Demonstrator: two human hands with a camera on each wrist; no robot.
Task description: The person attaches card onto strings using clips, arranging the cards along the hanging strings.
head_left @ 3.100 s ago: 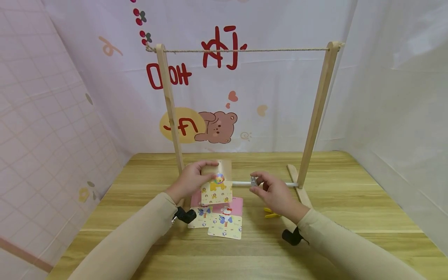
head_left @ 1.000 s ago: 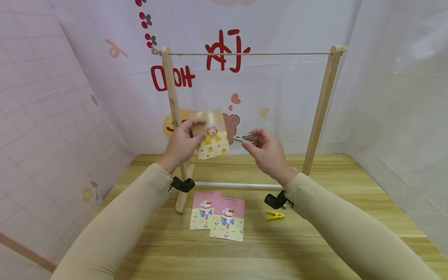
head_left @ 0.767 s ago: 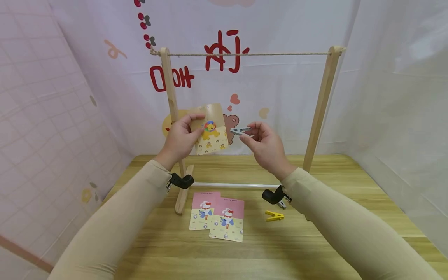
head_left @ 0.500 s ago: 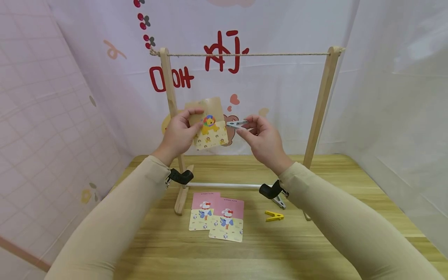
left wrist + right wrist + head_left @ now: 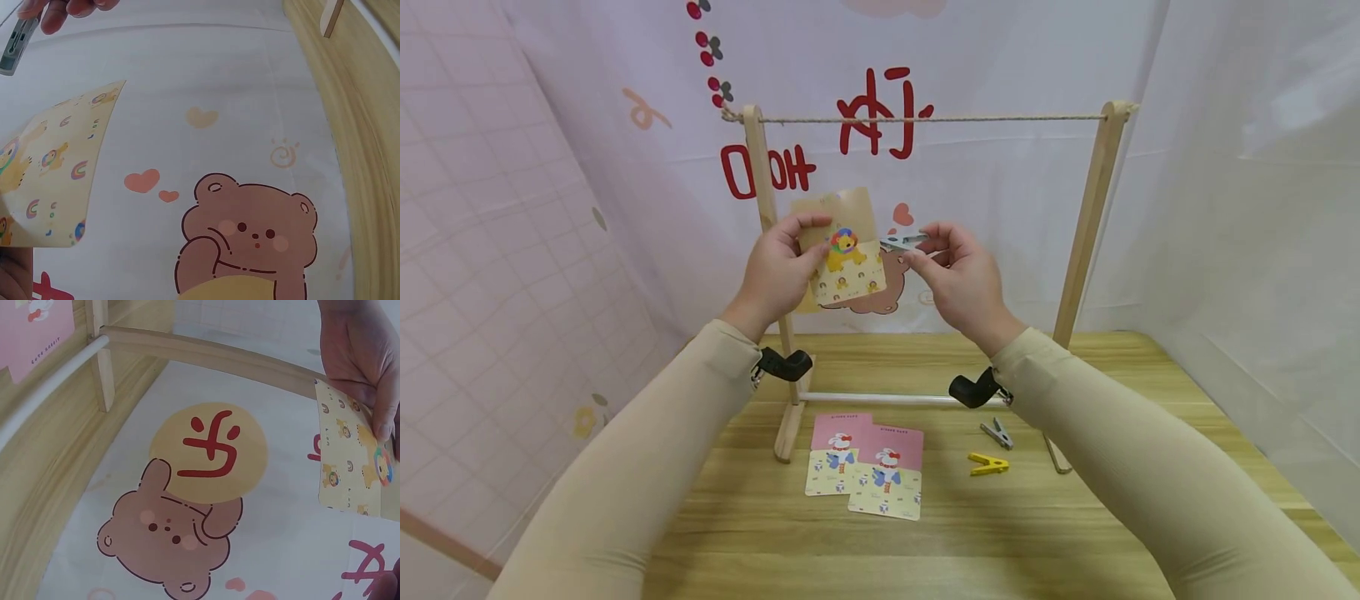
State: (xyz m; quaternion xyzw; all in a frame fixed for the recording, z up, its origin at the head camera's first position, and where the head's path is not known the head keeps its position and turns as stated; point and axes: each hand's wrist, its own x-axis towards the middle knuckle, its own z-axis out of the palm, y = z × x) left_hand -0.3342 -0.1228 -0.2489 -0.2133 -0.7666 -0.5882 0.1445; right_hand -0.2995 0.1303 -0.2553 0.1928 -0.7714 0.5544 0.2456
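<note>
In the head view my left hand pinches a yellow card with a lion print by its left side, thumb in front. The card tilts slightly and hangs in the air below the rope. My right hand pinches a grey clothespin whose tip points left, close to the card's right edge. In the left wrist view the card and the clothespin appear apart. The right wrist view shows the left thumb lying on the card; the clothespin is out of that view.
A wooden frame has two posts carrying the rope, with a white rod low between them. Two overlapping pink and yellow rabbit cards lie on the table. A yellow clothespin and another grey clothespin lie to their right.
Both hands have risen from near the table toward the rope, carrying the lion card and the grey clothespin. The clothespin has turned to point left. The rabbit cards have stayed put.
</note>
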